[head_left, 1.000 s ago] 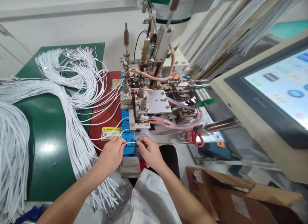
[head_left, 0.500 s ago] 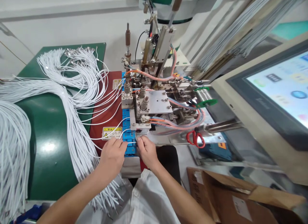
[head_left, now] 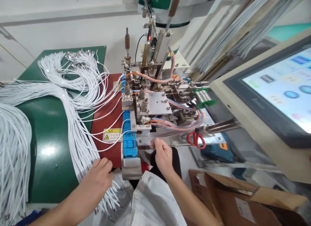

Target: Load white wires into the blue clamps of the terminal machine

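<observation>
My left hand (head_left: 100, 172) rests with curled fingers at the right edge of the bundle of white cables (head_left: 73, 138); whether a cable is between its fingertips is hidden. To the right of the row of blue clamp blocks (head_left: 130, 143), my right hand (head_left: 164, 155) is closed, thumb against the bent forefinger, by the machine's front edge. Anything in that pinch is too small or hidden to make out. Several white cables run from the bundle across the red plate (head_left: 102, 122) into the blue blocks. The two nearest blocks carry no visible cable.
The machine (head_left: 155, 103) with its hoses stands ahead. Right of it are a solder wire spool (head_left: 202, 98), red-handled scissors (head_left: 196, 140) and a touch screen (head_left: 284, 86). More cables lie on the green table (head_left: 48, 174). A cardboard box (head_left: 233, 200) sits low right.
Both hands have left the blue blocks: my left moved down-left to the cable bundle, my right moved right. The cable that lay between them now sits farther up the block row.
</observation>
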Tool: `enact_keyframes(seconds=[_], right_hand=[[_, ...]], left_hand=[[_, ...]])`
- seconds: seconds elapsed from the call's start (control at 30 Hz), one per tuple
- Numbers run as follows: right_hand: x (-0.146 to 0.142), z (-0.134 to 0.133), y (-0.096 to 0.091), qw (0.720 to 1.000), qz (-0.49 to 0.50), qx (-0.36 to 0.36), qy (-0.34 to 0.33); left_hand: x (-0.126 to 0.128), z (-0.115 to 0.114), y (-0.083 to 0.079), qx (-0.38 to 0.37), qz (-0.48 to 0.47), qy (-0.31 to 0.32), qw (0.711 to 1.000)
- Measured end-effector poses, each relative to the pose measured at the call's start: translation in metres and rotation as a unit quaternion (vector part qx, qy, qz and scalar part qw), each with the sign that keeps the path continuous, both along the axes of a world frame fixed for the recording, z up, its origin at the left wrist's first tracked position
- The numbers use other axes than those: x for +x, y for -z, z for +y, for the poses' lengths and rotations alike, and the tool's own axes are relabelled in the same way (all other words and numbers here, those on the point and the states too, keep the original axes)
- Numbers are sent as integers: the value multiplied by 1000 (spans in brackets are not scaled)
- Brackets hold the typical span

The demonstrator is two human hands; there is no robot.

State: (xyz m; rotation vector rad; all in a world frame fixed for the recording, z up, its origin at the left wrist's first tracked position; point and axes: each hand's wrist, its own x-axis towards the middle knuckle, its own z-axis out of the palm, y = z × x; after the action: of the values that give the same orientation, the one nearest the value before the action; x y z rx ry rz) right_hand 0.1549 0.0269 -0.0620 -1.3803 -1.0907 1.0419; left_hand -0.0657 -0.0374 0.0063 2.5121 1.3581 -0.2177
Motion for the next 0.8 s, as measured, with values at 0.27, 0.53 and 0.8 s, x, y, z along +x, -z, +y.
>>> enact_keyframes(seconds=[0.27,0.53,0.8], right_hand=[[-5,-16,-6,996,52,28,-62],[-5,-27,-25,991,8,84,-106],[-15,-26,-33,998,28,40,-43]], left_hand=[[19,17,-2,-14,-268,-108,957],[52,31,10,53,-313,-162,934],[61,30,18,126,-363,-113,916]])
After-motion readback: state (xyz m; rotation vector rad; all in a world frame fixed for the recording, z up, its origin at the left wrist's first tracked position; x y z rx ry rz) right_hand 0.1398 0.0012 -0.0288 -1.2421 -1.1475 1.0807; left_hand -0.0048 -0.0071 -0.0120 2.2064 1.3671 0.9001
